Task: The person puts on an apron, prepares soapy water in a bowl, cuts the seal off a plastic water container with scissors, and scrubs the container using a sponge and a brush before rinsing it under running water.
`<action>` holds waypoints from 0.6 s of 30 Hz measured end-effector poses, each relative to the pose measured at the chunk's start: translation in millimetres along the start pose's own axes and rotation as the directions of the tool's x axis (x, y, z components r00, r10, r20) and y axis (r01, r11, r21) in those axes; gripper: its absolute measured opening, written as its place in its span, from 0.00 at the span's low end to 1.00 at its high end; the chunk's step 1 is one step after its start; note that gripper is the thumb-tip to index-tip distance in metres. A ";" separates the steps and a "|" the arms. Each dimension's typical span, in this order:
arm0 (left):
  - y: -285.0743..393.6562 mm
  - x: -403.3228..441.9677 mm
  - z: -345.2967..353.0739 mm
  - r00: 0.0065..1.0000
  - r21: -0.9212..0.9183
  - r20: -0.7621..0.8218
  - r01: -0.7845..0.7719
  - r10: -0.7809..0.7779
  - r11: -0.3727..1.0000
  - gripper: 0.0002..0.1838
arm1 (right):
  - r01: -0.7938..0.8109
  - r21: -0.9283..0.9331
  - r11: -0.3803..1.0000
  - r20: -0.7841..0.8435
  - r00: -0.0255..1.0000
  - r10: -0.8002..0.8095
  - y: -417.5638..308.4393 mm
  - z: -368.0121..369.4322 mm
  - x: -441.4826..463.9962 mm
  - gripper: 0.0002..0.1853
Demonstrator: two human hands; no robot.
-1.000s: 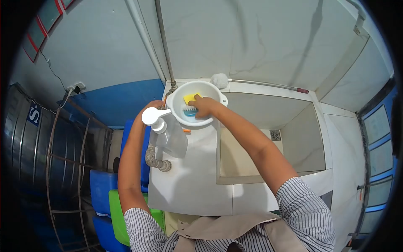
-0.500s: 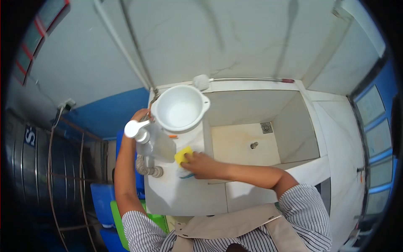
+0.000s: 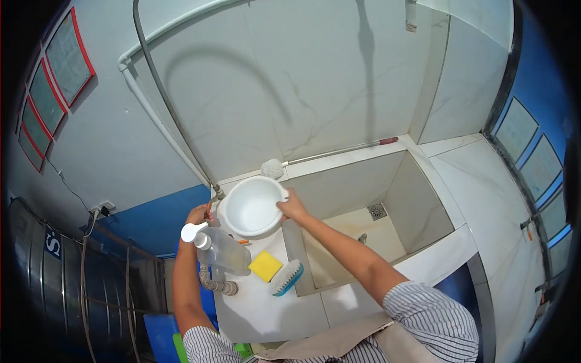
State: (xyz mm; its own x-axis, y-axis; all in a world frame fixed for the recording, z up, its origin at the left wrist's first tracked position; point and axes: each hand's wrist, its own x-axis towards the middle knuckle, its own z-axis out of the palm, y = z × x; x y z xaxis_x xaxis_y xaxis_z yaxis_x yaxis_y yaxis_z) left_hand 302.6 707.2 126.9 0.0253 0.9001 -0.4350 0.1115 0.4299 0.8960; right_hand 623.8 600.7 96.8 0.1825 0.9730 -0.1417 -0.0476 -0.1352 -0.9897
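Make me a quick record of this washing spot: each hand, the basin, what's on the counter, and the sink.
Left hand: at the orange lever near the wall pipe; grip unclear
Right hand: holding the right rim of the white basin
Basin contents: none visible
Pump bottle: clear, white pump top, upright in front of the basin
Yellow sponge: flat on the counter
Scrub brush: blue with white bristles, beside the sponge
Sink: right of the basin, drain in a far corner
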 end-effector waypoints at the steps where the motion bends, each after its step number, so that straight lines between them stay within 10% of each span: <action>1: -1.6 9.4 -5.5 0.998 0.032 0.039 -0.045 0.044 0.998 0.12 | -0.008 0.030 1.000 -0.044 0.999 0.009 -3.7 -16.8 -6.8 0.29; 6: 8.9 4.6 -1.9 0.973 0.371 0.139 -0.225 0.185 0.901 0.11 | 0.068 0.021 0.997 -0.178 0.982 -0.064 -27.4 -107.8 -26.4 0.25; 9: -3.1 18.5 -0.7 0.991 0.000 -0.032 -0.133 0.133 0.991 0.12 | 0.084 0.087 0.993 -0.286 0.956 -0.056 -58.9 -147.0 -35.1 0.26; 18: 1.4 21.7 -2.7 0.991 0.115 -0.001 -0.133 0.134 0.985 0.16 | 0.110 -0.021 0.994 -0.447 0.888 -0.108 -85.2 -182.2 -41.7 0.31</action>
State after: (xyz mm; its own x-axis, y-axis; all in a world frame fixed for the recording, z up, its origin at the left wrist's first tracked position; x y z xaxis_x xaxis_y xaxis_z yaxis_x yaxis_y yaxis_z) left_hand 300.7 727.6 119.0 0.0394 0.9495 -0.3113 0.2202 0.2956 0.9296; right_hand 799.1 537.5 183.2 0.6060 0.7950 -0.0286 -0.0066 -0.0310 -0.9995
